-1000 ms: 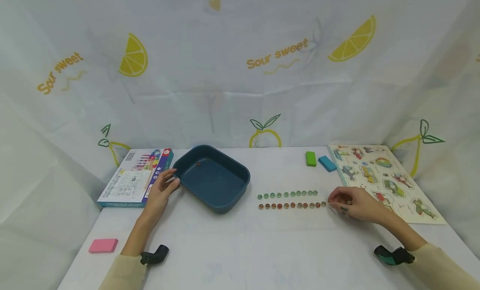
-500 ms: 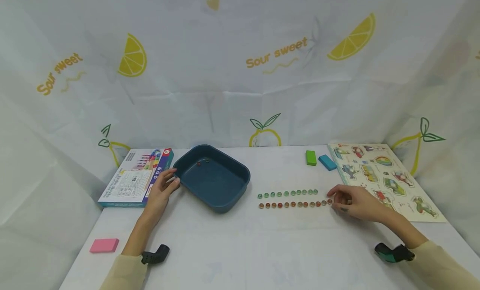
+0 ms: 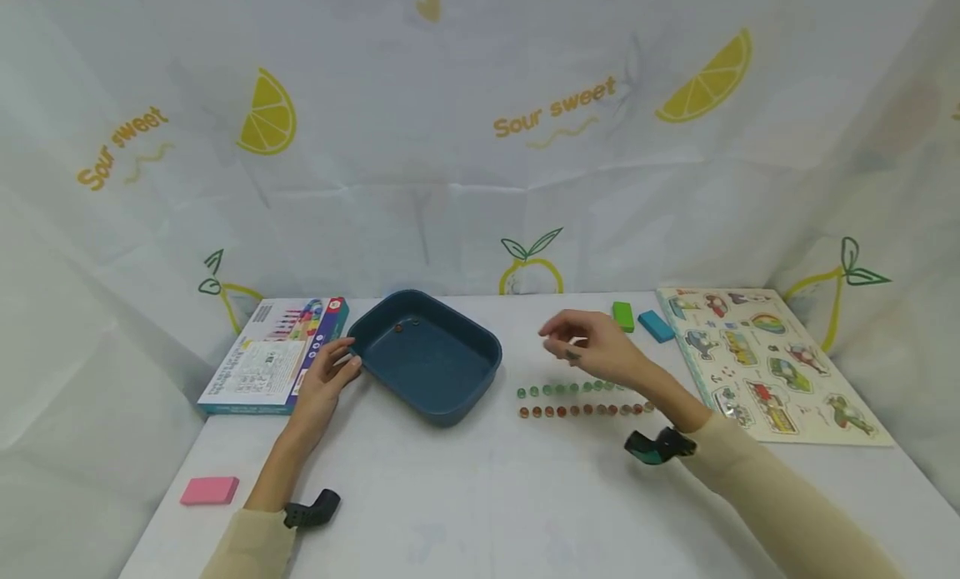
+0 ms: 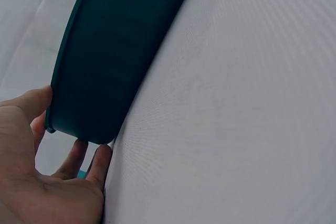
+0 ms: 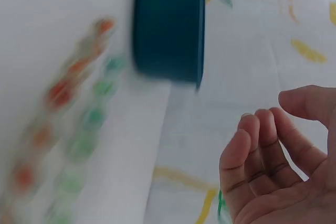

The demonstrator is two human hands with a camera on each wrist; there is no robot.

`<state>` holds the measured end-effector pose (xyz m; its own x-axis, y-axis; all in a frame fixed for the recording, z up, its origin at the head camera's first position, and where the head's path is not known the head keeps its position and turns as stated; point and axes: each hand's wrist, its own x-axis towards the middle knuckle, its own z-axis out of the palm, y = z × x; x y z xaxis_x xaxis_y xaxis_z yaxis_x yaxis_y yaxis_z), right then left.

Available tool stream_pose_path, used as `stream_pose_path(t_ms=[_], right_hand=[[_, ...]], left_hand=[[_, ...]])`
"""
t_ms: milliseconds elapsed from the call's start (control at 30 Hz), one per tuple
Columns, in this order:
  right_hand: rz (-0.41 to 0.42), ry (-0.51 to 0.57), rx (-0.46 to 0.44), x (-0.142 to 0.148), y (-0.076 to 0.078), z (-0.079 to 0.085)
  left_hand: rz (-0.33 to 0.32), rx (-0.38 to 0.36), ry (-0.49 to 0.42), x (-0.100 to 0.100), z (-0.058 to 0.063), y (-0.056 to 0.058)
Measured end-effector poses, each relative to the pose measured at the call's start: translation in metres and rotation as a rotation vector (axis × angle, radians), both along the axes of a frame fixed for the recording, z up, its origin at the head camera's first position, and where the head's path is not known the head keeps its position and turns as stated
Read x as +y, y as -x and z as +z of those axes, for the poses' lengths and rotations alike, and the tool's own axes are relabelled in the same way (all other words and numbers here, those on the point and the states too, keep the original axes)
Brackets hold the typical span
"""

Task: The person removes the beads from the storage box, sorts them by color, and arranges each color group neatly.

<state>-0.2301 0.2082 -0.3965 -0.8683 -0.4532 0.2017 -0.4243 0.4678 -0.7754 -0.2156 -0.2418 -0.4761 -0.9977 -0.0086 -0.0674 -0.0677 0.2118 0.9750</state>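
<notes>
My left hand is at the near left corner of a dark blue plastic bin, its fingertips touching the rim and outer wall in the left wrist view. My right hand is raised above the table to the right of the bin, with nothing held; its fingers are loosely bent, and the thumb stands apart from them in the right wrist view. Below it run two rows of glass marbles: green marbles behind and red-orange marbles in front. The forearm hides their right ends. Two marbles lie inside the bin.
A green block and a blue block lie behind the right hand, beside a picture puzzle board. On the left are a flat printed box and a pink block. A white printed cloth hangs behind.
My right hand has let go of the last marble at the right end of the red-orange row. It has then lifted and swung left toward the bin. The left hand stays put.
</notes>
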Motion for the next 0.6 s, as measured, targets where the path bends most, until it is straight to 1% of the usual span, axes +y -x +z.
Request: stream_pose_path(t_ms=[67, 167, 267, 333, 400, 467, 533, 600], right_hand=[[0.039, 0.036, -0.014, -0.035, 0.014, 0.005], [0.057, 0.081, -0.029, -0.086, 0.035, 0.008], [0.062, 0.132, -0.050, -0.130, 0.055, 0.007], [0.066, 0.134, -0.059, -0.154, 0.067, 0.004], [0.071, 0.102, -0.072, -0.171, 0.077, -0.002], [0.075, 0.037, -0.103, -0.184, 0.085, -0.008], [0.077, -0.040, -0.142, -0.194, 0.090, -0.011], [0.072, -0.102, -0.171, -0.200, 0.092, -0.009]], left_hand=[[0.000, -0.002, -0.005, 0.001, -0.001, 0.001], [-0.003, 0.003, -0.009, 0.001, -0.003, 0.002], [-0.006, 0.008, -0.012, -0.001, -0.003, 0.002], [-0.003, 0.014, -0.010, -0.001, -0.004, 0.002], [-0.005, 0.016, -0.013, 0.000, -0.004, 0.002], [-0.011, 0.022, -0.021, 0.001, -0.004, 0.002], [-0.014, 0.030, -0.030, 0.000, -0.003, 0.002], [-0.014, 0.034, -0.035, -0.001, -0.002, 0.002]])
